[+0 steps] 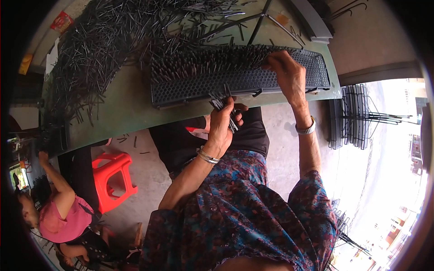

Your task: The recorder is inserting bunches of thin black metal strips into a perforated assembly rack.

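A long dark tray with a honeycomb of round holes (203,84) lies along the near edge of the green table. Many short dark strips (194,65) stand upright in its far rows, while the nearer holes are bare. Just in front of the tray, my left hand (222,121) is closed round a bundle of dark strips (218,100), their ends sticking out above and below the fingers. Over the right part of the tray, my right hand (289,74) has its fingertips pinched together by the standing strips. What lies between those fingertips is too small to make out.
A large heap of loose dark strips (101,45) covers the left of the green table (117,110). Thin metal rods (257,28) stand behind the tray. A red plastic stool (101,180) is at the lower left, beside a person in pink (68,217). Black wire racks (355,117) stand at right.
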The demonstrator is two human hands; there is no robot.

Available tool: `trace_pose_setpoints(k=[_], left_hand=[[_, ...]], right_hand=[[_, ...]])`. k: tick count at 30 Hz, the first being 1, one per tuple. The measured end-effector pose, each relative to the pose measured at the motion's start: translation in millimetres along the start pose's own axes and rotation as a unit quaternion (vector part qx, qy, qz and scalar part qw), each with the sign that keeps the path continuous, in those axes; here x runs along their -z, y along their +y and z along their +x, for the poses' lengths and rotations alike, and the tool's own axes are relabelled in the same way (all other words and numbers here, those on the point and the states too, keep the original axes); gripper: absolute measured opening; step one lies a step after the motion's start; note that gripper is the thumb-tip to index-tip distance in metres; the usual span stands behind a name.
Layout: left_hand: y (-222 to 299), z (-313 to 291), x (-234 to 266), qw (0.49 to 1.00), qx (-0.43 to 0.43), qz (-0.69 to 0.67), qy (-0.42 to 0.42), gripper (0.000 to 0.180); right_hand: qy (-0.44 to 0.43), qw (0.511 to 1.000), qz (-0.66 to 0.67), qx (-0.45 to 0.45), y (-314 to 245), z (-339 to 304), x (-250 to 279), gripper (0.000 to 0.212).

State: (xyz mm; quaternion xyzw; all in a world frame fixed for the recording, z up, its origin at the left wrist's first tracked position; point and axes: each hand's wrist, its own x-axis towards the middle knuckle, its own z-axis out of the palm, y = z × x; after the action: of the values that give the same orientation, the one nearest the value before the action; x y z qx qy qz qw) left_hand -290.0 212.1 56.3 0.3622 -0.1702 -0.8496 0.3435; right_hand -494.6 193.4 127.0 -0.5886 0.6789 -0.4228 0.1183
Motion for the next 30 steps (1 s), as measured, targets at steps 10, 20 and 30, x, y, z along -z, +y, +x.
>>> trace_pose_setpoints(k=[10, 20, 30], left_hand=[[4, -5, -6, 1.0, 0.025, 0.0, -0.014, 0.03], [2, -5, -8, 0.999, 0.026, 0.008, -0.019, 0.033], [2, -8, -10, 0.999, -0.004, 0.033, -0.03, 0.035]], right_hand=[[-0.056, 0.998, -0.024, 0.031, 13, 3, -6, 0.013], [0.028, 0.985, -0.143, 0.094, 10, 3, -14, 0.017], [-0.036, 0.997, -0.056, -0.036, -6, -24, -17, 0.034]])
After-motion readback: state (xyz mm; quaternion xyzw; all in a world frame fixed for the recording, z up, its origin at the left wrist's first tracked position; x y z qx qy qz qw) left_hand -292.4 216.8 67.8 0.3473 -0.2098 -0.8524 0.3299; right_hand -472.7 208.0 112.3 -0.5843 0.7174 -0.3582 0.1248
